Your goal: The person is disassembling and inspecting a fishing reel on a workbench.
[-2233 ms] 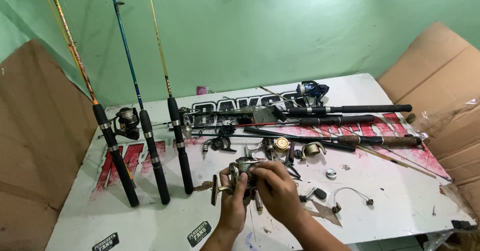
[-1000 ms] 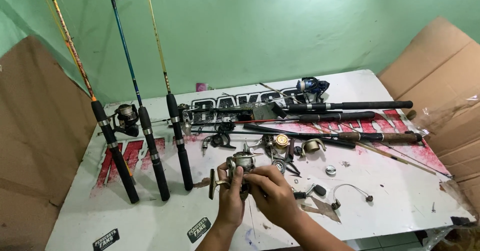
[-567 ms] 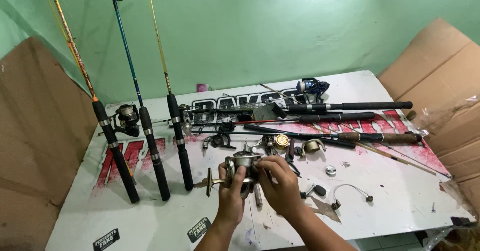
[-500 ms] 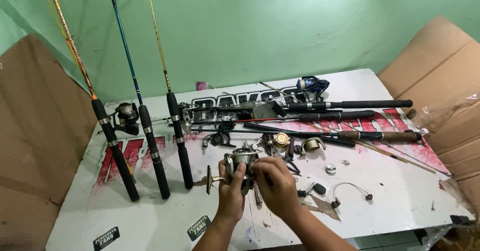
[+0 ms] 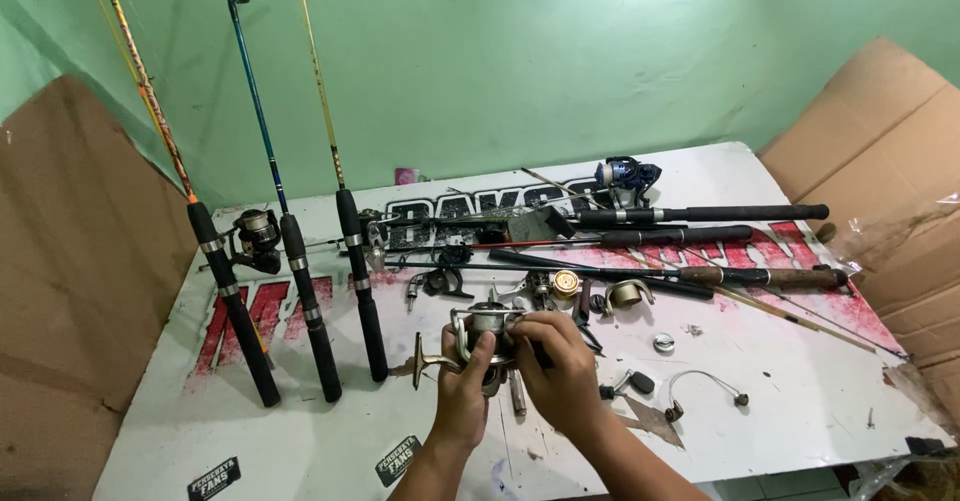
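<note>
Presently both hands, left hand (image 5: 462,386) and right hand (image 5: 560,376), grip the spinning reel (image 5: 487,333); steadier above worktop (image 5: 300,441).

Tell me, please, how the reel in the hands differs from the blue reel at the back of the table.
The silver reel is held above the table by both the left hand and right hand; the blue reel rests on the table, untouched. The silver reel is loose; the blue reel seems mounted on a black rod. Both are spinning reels.

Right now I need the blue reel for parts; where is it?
The blue reel sits at the table's far edge, right of centre, by the wall, just above the butt ends of the black rods lying flat.
</note>
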